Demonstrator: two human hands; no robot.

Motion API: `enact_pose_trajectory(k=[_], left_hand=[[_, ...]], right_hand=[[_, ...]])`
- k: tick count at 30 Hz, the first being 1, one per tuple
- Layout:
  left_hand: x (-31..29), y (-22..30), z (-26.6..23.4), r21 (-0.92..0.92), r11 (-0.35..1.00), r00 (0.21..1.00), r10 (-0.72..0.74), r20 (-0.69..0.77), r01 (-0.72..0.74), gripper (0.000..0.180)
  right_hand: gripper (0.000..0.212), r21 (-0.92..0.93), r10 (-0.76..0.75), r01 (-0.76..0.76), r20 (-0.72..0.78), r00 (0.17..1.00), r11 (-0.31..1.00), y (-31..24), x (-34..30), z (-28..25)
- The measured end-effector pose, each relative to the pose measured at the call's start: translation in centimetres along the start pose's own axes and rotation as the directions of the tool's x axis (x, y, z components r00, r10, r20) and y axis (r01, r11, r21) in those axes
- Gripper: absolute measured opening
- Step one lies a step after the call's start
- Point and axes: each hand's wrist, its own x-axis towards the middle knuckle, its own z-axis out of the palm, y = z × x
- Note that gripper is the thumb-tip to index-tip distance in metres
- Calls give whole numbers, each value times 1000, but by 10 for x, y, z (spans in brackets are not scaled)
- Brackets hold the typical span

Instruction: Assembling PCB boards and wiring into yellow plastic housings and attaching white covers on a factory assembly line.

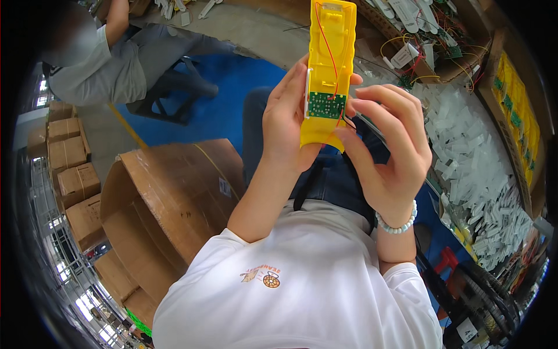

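A long yellow plastic housing (321, 72), its hollow inner side facing up, is held upright in my left hand (283, 125). The fingers wrap its left edge and back, with fingertips showing past the right edge. A small green circuit board (324, 105) sits across its lower part. One thin red wire (329, 47) runs along the hollow from the top down to the board. My right hand (398, 142) is curled at the housing's lower right, thumb and forefinger at the short red and black wires (347, 121) by the board. The exact pinch is partly hidden.
White plastic pieces (459, 157) lie heaped on the right-hand bench. Beyond them stand a carton of wired parts (407, 55) and a box of yellow housings (514, 113). A big open carton (180, 198) stands left. Another person (125, 67) sits at upper left.
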Motion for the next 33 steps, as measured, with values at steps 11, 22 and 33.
enact_pose_trajectory(k=[11, 22, 33], left_hand=[[-4, -5, 21, 203, 978, 988, 78, -131, -51, 42], [-6, -19, 22, 145, 979, 973, 165, -159, -142, 44], [-10, -40, 29, 57, 963, 960, 269, -81, -265, 42]], right_hand=[[26, -56, -52, 48, -59, 997, 997, 1, -3, 12], [28, 69, -23, 24, -16, 1000, 997, 8, -2, 4], [48, -66, 172, -180, -115, 978, 981, -5, -17, -5]])
